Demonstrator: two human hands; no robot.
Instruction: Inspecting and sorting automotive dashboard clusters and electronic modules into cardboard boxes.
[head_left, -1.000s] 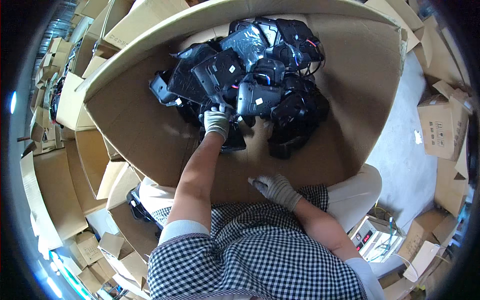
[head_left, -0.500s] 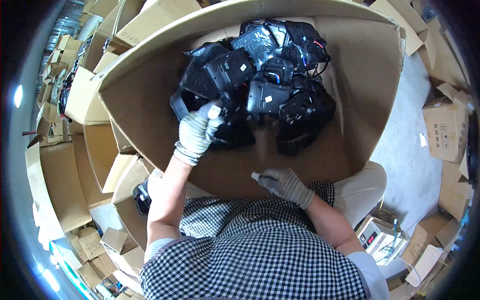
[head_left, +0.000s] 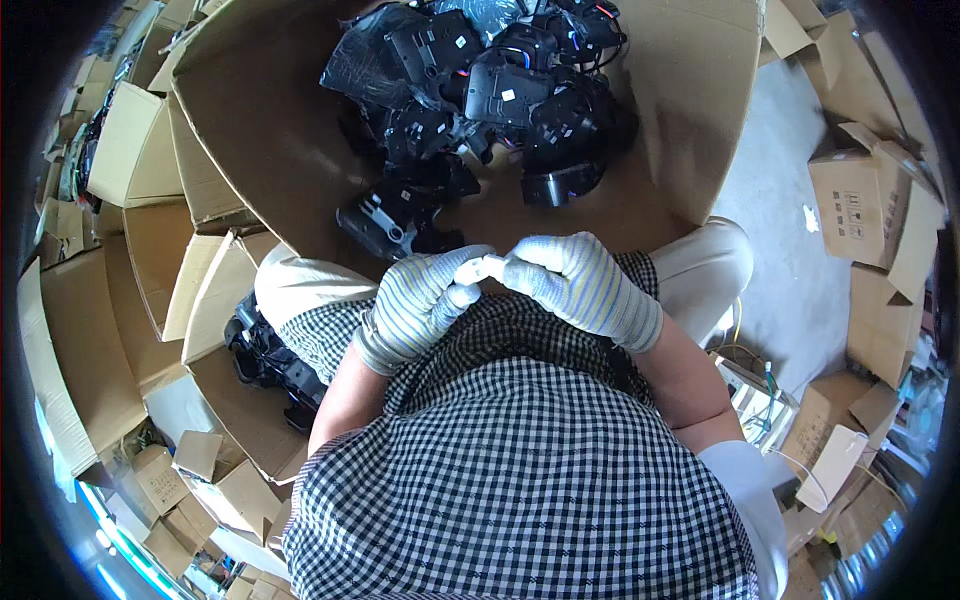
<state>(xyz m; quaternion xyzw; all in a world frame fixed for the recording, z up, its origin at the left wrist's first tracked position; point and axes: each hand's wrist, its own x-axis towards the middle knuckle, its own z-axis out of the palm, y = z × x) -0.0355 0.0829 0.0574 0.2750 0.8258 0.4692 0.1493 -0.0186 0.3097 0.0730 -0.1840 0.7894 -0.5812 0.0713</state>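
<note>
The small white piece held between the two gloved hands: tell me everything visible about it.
The small white piece looks like smooth plastic, short and roughly oblong; finer detail is too small to tell. It lies about level in front of the checked shirt, below the big cardboard box. The striped-gloved left hand pinches its left end, the striped-gloved right hand its right end; glove fingers hide most of it.

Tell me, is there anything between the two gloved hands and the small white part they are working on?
Nothing visible is. The left hand and the right hand both pinch the small white part directly between their fingertips, above the lap and close to the near wall of the big cardboard box.
</note>
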